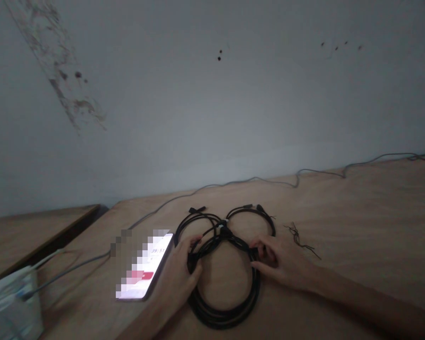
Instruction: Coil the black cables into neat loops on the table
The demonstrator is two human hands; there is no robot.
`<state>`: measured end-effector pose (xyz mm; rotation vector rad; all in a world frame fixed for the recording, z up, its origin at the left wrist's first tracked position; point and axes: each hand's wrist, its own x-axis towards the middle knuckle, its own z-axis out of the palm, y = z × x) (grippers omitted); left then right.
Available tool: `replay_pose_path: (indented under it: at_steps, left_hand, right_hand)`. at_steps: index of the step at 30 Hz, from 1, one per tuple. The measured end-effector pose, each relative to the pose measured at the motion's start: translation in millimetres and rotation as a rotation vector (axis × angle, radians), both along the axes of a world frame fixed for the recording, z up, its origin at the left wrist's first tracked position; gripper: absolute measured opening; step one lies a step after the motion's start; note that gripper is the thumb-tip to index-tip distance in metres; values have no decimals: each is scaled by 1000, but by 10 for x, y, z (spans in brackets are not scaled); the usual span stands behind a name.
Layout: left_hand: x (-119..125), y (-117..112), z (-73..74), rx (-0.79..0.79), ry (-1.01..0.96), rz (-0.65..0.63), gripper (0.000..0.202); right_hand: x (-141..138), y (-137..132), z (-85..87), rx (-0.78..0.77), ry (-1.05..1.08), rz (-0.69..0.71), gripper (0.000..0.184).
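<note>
Plastic bag [12,302] of white colour lay at the lower left corner, and its inside was hidden, so it was not possible to tell what it contained. Behind it was a lower wooden surface [31,241]. Thin grey cable [71,269] ran from near the bag across the main surface [357,212], and it passed close to a phone [145,264] with a lit screen, which lay flat just beside the left hand [175,278]. This hand was closed around the black cables [225,311], which lay in the middle of the surface in crossing loops, with small plugs [197,209] at their far side. The right hand [279,262] also gripped these cables with curled fingers, on the other side of the loops. Further right lay some thin dark wires [297,241], apart from the bundle. Two risks seemed likely: a pull at the crossing could tighten the loops into a knot, and a sudden move of the left hand could knock the phone or catch the grey cable.
</note>
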<state>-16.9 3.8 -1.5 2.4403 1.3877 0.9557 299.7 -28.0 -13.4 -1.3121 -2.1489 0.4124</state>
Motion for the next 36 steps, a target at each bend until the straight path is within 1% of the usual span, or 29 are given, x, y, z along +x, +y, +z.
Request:
replay_pose_path:
  at_steps: [4,10,14,17,20,22,24,28,30,31,33,36]
  left_hand:
    - [27,-27,24,-27,-19,-6,48]
    - [57,-55,20,-63,-112,-13,49]
    - [68,-90,29,15,-168,5,44]
    - [92,-152,70,79,-188,-9,43]
    - [127,-235,136,99,-184,-97,44]
    - [149,-283,181,90,-167,-155,41]
    - [166,-315,216,66,-155,-228,40]
    - [183,-342,237,-25,-176,-412,30]
    - [186,-349,225,-75,-200,-464,23]
    - [186,-351,219,-96,-208,-461,19]
    - [189,-350,211,-135,-190,-400,13]
    - [202,-334,216,-134,-132,-261,24]
  right_hand:
    - [-30,12,-42,-38,48,2,35]
    - [-70,10,-61,-135,211,-2,34]
    - [-92,-6,-63,-179,320,-9,32]
    - [-84,-29,-51,-186,374,-14,26]
    - [-40,-51,-36,-199,331,-60,20]
    - [4,-52,-25,-210,272,-96,18]
    - [50,-38,-7,-202,231,-103,16]
    - [130,15,60,-129,146,-29,15]
    - [157,35,94,-89,91,34,18]
    - [166,42,106,-71,67,64,19]
    - [175,51,113,-42,33,107,20]
    - [179,64,87,-16,0,131,20]
